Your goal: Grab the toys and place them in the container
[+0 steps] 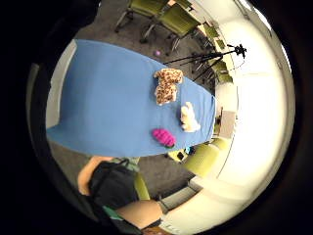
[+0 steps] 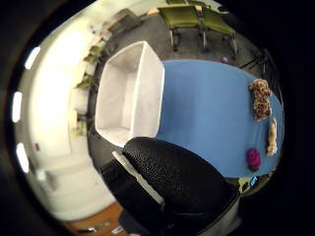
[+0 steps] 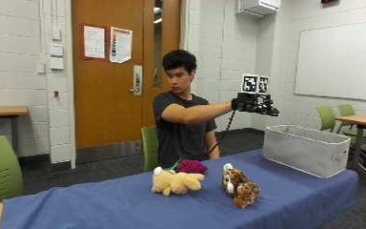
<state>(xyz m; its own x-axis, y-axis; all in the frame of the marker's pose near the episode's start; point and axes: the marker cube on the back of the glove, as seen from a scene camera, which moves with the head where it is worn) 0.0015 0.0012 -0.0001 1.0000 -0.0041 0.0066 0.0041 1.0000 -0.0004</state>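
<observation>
Container [image 3: 307, 150] on the blue table [image 3: 138, 200], nothing visible inside.

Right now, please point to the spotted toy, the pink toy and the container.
spotted toy [image 3: 240, 188]: outside view, on its body.
pink toy [image 3: 192, 166]: outside view, on its top.
container [image 3: 303, 151]: outside view, on its front wall.

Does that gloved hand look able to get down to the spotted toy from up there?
Probably yes. The gloved hand hangs high above the table, and the spotted toy lies uncovered with nothing between them.
</observation>
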